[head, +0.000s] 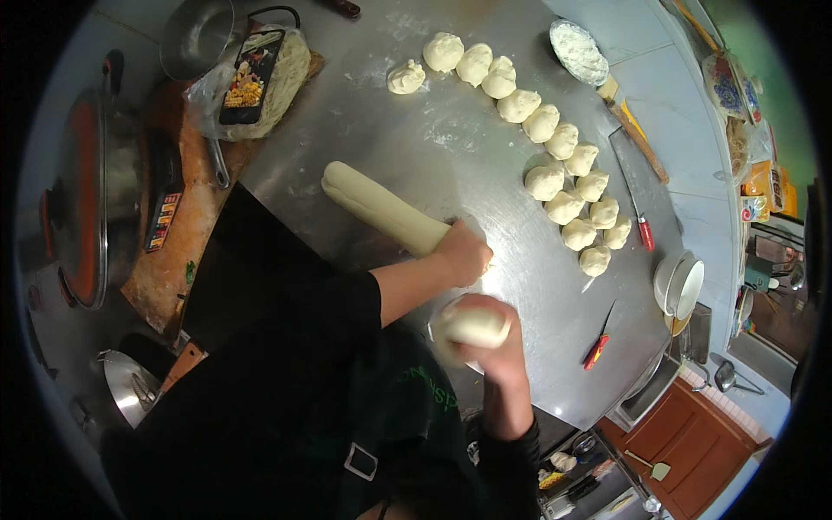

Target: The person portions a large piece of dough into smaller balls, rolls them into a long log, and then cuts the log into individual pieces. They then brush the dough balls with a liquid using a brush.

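A long roll of pale dough [383,205] lies on the steel worktop [403,140]. My left hand [465,253] is closed around its end nearest me, hiding that end. Just beside it, my right hand [504,338] is raised and holds a separate piece of dough [478,328], blurred by motion. Some of its fingers are hidden behind this piece. Several rough dough lumps [541,123] form a curved row on the far side of the worktop, some in a double row. A smaller lump [406,77] sits at the row's upper left end.
A bowl of flour [578,52] stands by the tiled wall. Two red-handled knives, one long [643,231] and one short [596,351], lie at the right, near stacked white bowls [679,286]. On the left are a wooden board [169,260], a phone [252,78] on bagged dough and a lidded pot [88,195].
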Demonstrator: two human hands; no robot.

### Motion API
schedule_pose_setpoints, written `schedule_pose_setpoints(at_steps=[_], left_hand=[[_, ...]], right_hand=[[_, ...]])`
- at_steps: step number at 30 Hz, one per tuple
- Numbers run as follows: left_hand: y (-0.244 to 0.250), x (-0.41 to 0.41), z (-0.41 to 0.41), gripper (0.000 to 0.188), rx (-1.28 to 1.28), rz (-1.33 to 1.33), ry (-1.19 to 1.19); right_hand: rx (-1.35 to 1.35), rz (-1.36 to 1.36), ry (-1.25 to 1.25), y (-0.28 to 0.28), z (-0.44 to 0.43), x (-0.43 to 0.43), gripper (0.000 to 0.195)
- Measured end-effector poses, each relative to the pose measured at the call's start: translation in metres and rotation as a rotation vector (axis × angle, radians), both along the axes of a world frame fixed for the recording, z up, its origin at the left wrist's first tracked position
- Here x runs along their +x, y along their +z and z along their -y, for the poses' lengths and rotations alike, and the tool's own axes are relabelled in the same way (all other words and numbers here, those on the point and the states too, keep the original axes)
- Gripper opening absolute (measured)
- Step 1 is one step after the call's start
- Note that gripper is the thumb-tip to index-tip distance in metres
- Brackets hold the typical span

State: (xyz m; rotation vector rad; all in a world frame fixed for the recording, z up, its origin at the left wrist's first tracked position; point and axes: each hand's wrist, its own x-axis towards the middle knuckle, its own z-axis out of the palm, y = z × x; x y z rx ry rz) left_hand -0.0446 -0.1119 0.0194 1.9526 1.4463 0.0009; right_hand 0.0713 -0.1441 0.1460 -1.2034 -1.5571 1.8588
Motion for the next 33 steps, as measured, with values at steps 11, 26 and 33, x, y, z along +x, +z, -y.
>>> schedule_pose_setpoints(at_steps=[11, 26, 33], left_hand=[[0.088, -0.044, -0.005, 0.064, 0.466, 0.861, 0.282], [-0.02, -0.023, -0.15, 0.012, 0.554, 0.83, 0.741], [-0.008, -0.025, -0.155, 0.034, 0.49, 0.38, 0.506]], right_hand=[[-0.36, -0.363, -0.588, -0.02, -0.055, 0.006, 0.076], [0.151, 0.215, -0.387, -0.045, -0.031, 0.037, 0.033], [0.595, 0.559, 0.014, -0.054, -0.003, -0.005, 0.053]])
